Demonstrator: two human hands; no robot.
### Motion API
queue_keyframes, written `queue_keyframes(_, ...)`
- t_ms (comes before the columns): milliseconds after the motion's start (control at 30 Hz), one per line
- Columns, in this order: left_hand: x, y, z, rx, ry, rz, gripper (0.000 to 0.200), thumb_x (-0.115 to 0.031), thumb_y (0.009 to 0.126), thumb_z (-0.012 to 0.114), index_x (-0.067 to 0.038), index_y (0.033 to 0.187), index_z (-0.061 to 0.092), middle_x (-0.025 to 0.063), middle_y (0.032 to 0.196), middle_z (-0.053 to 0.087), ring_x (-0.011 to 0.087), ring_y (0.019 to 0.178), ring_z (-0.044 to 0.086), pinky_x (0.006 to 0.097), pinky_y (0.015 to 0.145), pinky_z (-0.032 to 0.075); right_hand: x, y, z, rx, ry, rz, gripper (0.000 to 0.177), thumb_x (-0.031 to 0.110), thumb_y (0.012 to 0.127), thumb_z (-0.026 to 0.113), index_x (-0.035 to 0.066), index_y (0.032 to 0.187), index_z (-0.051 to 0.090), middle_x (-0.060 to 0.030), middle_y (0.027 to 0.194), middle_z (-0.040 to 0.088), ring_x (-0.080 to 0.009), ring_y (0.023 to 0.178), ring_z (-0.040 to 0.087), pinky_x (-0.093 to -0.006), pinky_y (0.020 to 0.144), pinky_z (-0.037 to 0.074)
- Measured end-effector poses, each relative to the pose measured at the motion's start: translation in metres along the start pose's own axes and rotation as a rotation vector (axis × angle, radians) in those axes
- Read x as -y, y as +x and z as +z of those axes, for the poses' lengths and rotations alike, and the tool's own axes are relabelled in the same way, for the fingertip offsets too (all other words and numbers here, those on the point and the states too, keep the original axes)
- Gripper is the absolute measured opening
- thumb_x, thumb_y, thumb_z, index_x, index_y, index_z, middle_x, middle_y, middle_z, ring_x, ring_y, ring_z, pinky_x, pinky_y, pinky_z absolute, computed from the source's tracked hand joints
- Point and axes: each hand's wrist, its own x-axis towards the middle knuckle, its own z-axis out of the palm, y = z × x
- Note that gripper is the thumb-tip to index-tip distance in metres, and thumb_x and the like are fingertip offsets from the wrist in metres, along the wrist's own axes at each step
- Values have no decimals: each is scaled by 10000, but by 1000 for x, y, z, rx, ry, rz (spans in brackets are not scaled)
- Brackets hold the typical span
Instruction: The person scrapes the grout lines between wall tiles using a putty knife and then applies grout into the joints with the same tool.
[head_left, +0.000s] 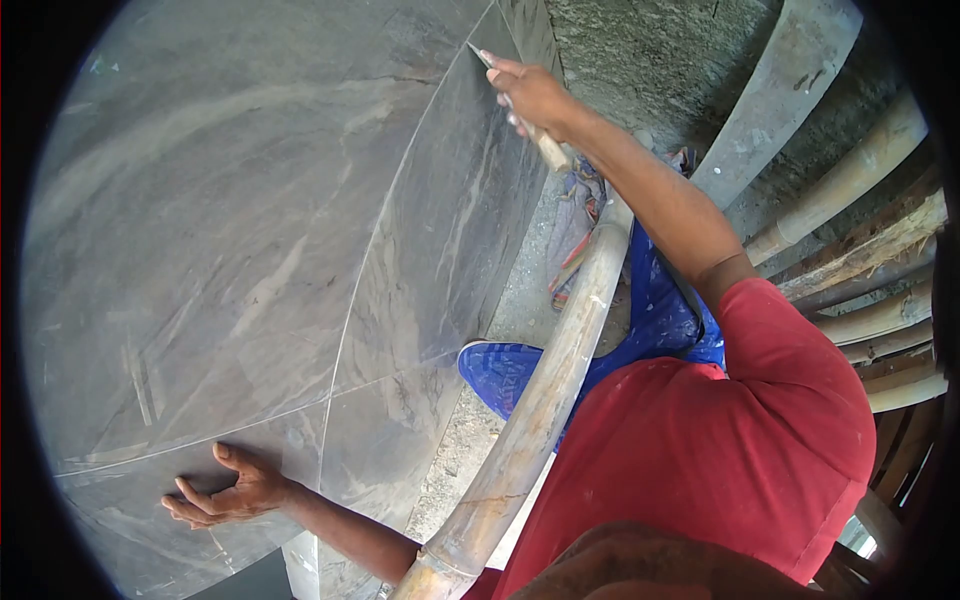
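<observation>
Large grey marbled tiles (250, 250) fill the left side, with thin pale joint lines between them. My right hand (535, 97), at the top, is closed around a thin tool (551, 153) with a pale handle. The narrow tip of the tool lies at the joint line near the upper edge of the tiles. At the lower left, my left hand (238, 487) rests on a tile just below another joint line, its fingers apart and slightly bent, holding nothing.
A thick bamboo pole (550, 400) crosses between my body and the tiles. My blue shoe (497, 375) is beside the tile edge. Bundled cloth (575, 225) lies beyond the pole. A board (780, 90) and several poles (850, 185) stand at the right by a rough wall (650, 60).
</observation>
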Motion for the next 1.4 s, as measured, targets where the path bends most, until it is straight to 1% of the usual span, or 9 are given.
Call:
queue_keyframes(133, 1, -1, -1, 23, 41, 10, 649, -584, 958, 631, -57, 1322, 521, 151, 1456, 468, 398, 1332, 492, 604, 1049, 445, 4, -18, -10, 208, -177, -21, 517, 268, 1062, 525, 143, 1554, 428, 1, 792, 492, -81, 526, 464, -259, 421, 455)
queue_keyframes(300, 1, 0, -1, 7, 21, 2, 655, -588, 956, 632, -51, 1316, 530, 141, 1454, 477, 397, 1333, 496, 608, 1068, 424, -2, -5, 2, 35, 43, -30, 484, 269, 1066, 518, 164, 1535, 466, -33, 821, 502, -99, 503, 465, -285, 406, 451)
queue_keyframes(400, -2, 0, 0, 4, -3, -11, 648, -591, 955, 631, -64, 1319, 536, 137, 1449, 487, 389, 1335, 497, 614, 1082, 412, 10, -25, -8, 243, -131, 8, 522, 274, 1069, 513, 155, 1567, 406, -23, 822, 494, -93, 535, 467, -276, 439, 475)
queue_keyframes(567, -1, 0, 0, -9, 2, -18, 650, -607, 949, 630, -74, 1314, 553, 132, 1455, 497, 376, 1351, 499, 623, 1100, 391, 2, -8, 6, 18, 119, -3, 496, 272, 1070, 512, 165, 1549, 441, -27, 830, 503, -92, 504, 460, -275, 405, 453)
queue_keyframes(667, 1, -3, 1, -8, -6, -29, 666, -619, 945, 628, -75, 1320, 551, 127, 1461, 500, 389, 1360, 495, 630, 1110, 377, 8, -47, 4, 397, -119, 27, 538, 273, 1071, 502, 155, 1581, 374, -26, 866, 511, -91, 540, 473, -268, 431, 470)
queue_keyframes(800, 4, -6, 4, -44, -66, -53, 691, -664, 914, 636, -138, 1353, 545, 105, 1510, 479, 402, 1394, 456, 656, 1128, 337, 0, -9, 2, -62, 263, -43, 556, 330, 1052, 558, 129, 1554, 428, -18, 816, 521, -76, 523, 512, -258, 416, 466)
queue_keyframes(933, 2, -4, 3, -30, -43, -65, 685, -666, 921, 625, -139, 1351, 546, 102, 1511, 482, 400, 1399, 453, 658, 1124, 346, 12, -39, -5, 339, -159, -78, 596, 323, 1043, 583, 145, 1576, 383, -5, 816, 531, -66, 566, 540, -243, 437, 478)
queue_keyframes(1133, 1, -2, 1, -45, -37, -53, 650, -650, 935, 618, -151, 1345, 549, 121, 1499, 507, 391, 1383, 474, 646, 1121, 346, 17, 54, -73, -52, -285, -237, 521, 336, 1080, 497, 206, 1574, 397, -70, 910, 606, -88, 557, 511, -262, 473, 507)
queue_keyframes(1400, -1, 2, -2, -7, -35, 1, 607, -545, 976, 630, -72, 1343, 530, 159, 1491, 474, 388, 1385, 457, 614, 1128, 360, 20, 99, -97, 24, -375, -121, 516, 363, 1082, 475, 233, 1575, 397, -109, 919, 619, -101, 527, 508, -299, 478, 519)
